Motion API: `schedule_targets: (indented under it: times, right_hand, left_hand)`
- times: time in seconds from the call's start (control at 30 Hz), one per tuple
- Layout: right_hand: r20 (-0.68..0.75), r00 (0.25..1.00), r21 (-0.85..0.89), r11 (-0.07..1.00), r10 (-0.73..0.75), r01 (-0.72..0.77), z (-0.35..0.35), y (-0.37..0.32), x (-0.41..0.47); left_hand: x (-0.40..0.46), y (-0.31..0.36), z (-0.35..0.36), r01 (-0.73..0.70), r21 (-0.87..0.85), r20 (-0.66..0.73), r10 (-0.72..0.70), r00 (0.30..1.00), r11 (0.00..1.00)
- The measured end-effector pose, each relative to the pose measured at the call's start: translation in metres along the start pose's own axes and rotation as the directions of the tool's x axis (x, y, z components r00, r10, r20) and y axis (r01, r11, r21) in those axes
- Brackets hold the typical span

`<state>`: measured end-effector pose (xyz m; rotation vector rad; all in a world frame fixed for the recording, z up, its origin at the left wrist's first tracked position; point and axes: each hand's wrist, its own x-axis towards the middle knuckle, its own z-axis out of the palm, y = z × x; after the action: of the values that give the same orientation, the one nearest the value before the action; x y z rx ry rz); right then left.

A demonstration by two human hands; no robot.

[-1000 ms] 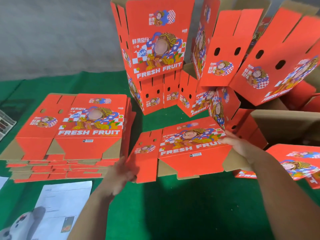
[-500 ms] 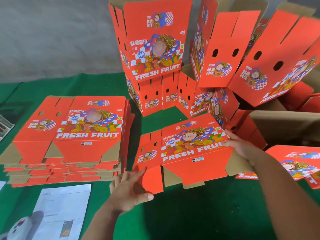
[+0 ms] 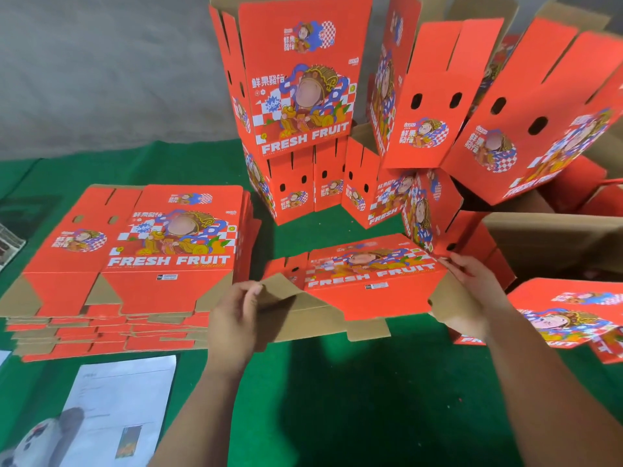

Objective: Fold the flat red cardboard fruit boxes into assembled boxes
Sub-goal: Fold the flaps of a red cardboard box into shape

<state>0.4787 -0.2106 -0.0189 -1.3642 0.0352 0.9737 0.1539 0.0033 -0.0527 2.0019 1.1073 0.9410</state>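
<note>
A flat red fruit box (image 3: 367,284) with "FRESH FRUIT" print lies tilted in front of me on the green table (image 3: 337,399), its near flaps lifted so the brown inside shows. My left hand (image 3: 236,318) grips the brown flap at its left end, thumb on top. My right hand (image 3: 472,284) holds its right edge, fingers curled over the corner. A stack of flat red boxes (image 3: 135,264) sits to the left. Several assembled boxes (image 3: 300,79) stand piled at the back.
More assembled boxes (image 3: 438,96) lean at the back right over an open brown carton (image 3: 556,244). Another flat box (image 3: 566,315) lies at the right edge. A printed paper sheet (image 3: 118,399) lies at the front left. A grey wall rises behind.
My left hand moved up from the box's left panel and took hold of its flap. The box's left side has lifted and begun to open, showing brown cardboard. My right hand stayed on the right edge.
</note>
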Motion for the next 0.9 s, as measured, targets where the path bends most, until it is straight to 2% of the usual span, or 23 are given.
schedule_targets:
  times: [0.07,0.1,0.2,0.27,0.33,0.37,0.43,0.47,0.53,0.67,0.7,0.8,0.83,0.9]
  right_hand:
    - [0.129,0.991,0.163,0.986,0.02,-0.041,-0.003,0.004,-0.014]
    - [0.207,0.978,0.167,0.983,0.035,-0.07,-0.004,0.004,-0.014]
    - [0.228,0.973,0.019,0.999,0.036,-0.041,-0.003,0.002,-0.015]
    - [0.272,0.962,-0.054,0.998,-0.02,0.036,0.001,-0.001,-0.017]
    - [0.329,0.938,-0.144,0.976,-0.109,0.164,0.006,-0.004,-0.02]
    - [0.321,0.93,-0.199,0.947,-0.181,0.253,0.01,-0.006,-0.021]
    - [0.21,0.907,-0.271,0.87,-0.364,0.412,0.018,-0.013,-0.022]
    - [0.164,0.889,-0.291,0.84,-0.427,0.457,0.022,-0.018,-0.024]
    - [0.177,0.865,-0.301,0.811,-0.469,0.501,0.03,-0.031,-0.029]
    - [0.252,0.888,-0.255,0.859,-0.384,0.444,0.051,-0.046,-0.043]
    - [0.264,0.886,-0.301,0.84,-0.382,0.452,0.056,-0.045,-0.045]
    - [0.326,0.839,-0.607,0.584,-0.436,0.54,0.055,-0.03,-0.042]
    - [0.352,0.839,-0.646,0.54,-0.416,0.539,0.051,-0.025,-0.039]
    - [0.386,0.864,-0.69,0.521,-0.324,0.503,0.04,-0.019,-0.029]
  left_hand:
    - [0.008,0.006,-0.002,0.08,-0.088,-0.098,-0.089,0.991,0.993]
    - [0.011,0.007,-0.002,0.158,-0.174,-0.132,-0.182,0.974,0.972]
    - [0.02,0.017,-0.004,0.311,-0.479,-0.152,-0.427,0.892,0.821]
    - [0.025,0.029,-0.006,0.323,-0.591,-0.116,-0.474,0.873,0.739]
    - [0.028,0.041,-0.008,0.301,-0.659,-0.076,-0.46,0.885,0.689]
    - [0.029,0.047,-0.009,0.296,-0.702,-0.055,-0.463,0.884,0.648]
    - [0.034,0.057,-0.01,0.304,-0.775,-0.02,-0.502,0.865,0.554]
    - [0.036,0.061,-0.01,0.307,-0.799,-0.012,-0.524,0.851,0.517]
    - [0.041,0.068,-0.009,0.306,-0.825,-0.021,-0.567,0.824,0.476]
    - [0.054,0.076,0.0,0.28,-0.846,-0.111,-0.665,0.739,0.453]
    - [0.057,0.077,0.002,0.271,-0.844,-0.14,-0.679,0.72,0.462]
    - [0.063,0.077,0.004,0.249,-0.781,-0.259,-0.66,0.705,0.573]
    - [0.065,0.075,0.005,0.241,-0.754,-0.291,-0.639,0.712,0.611]
    - [0.067,0.072,0.003,0.209,-0.718,-0.349,-0.603,0.717,0.663]
